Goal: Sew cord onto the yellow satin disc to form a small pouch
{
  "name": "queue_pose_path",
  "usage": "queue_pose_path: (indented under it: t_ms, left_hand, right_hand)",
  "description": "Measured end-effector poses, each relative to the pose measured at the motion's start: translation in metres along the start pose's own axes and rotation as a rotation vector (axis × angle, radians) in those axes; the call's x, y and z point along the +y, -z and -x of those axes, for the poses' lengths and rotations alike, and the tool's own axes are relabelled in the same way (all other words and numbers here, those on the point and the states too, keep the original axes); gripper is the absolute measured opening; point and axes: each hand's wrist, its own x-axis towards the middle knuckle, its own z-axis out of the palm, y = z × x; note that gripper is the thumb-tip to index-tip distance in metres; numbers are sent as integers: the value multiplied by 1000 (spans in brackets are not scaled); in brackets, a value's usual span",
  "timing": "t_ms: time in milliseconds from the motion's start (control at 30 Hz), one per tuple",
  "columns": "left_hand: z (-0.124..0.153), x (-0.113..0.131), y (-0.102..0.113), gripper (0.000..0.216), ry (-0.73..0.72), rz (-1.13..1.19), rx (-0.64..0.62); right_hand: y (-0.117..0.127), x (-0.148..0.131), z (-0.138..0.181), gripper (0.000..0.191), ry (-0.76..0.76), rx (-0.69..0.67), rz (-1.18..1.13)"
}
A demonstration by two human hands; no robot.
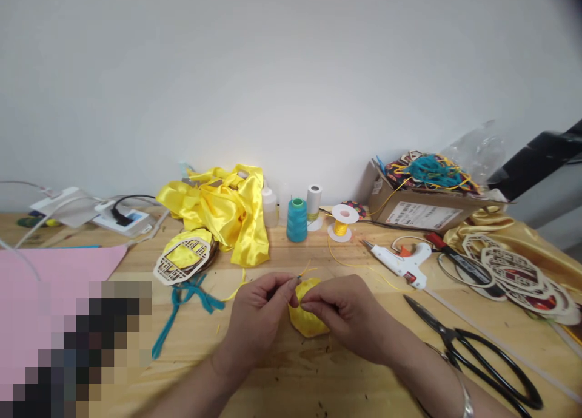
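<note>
Both my hands meet over a small yellow satin pouch (pixel 307 321) lying on the wooden table (pixel 282 381). My left hand (pixel 259 318) is closed in a pinch, thumb and forefinger gripping a thin dark needle-like piece at the pouch's top. My right hand (pixel 348 315) is closed too, its fingers pinching the pouch's upper edge. A thin yellow cord (pixel 354 265) trails from the pouch area back to a small white spool (pixel 342 222).
Yellow satin cloth (pixel 222 209), a teal thread cone (pixel 297 220), a white cone (pixel 313 202) and a cardboard box (pixel 418 205) stand at the back. A glue gun (pixel 400 261), black scissors (pixel 477 351) and cut-out discs (pixel 518 278) lie right. Pink sheet (pixel 54 284) and teal ribbon (pixel 182 309) lie left.
</note>
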Motion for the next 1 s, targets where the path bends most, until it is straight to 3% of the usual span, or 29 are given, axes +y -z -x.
queue_pose_path:
  t_ms: [533,767,900,1000]
  left_hand:
    - [1,-1,-2,21,35,-60,-4]
    - [1,-6,-2,20,-56,-171,-144]
    - [4,-10,-3,22,-210,-224,-254]
    - [6,-8,-4,22,-233,-212,-310]
  right_hand:
    - [2,0,3,19,104,-15,186]
    - [5,2,2,11,284,107,494]
    - [9,6,2,11,283,145,448]
    - [11,9,0,12,195,180,282]
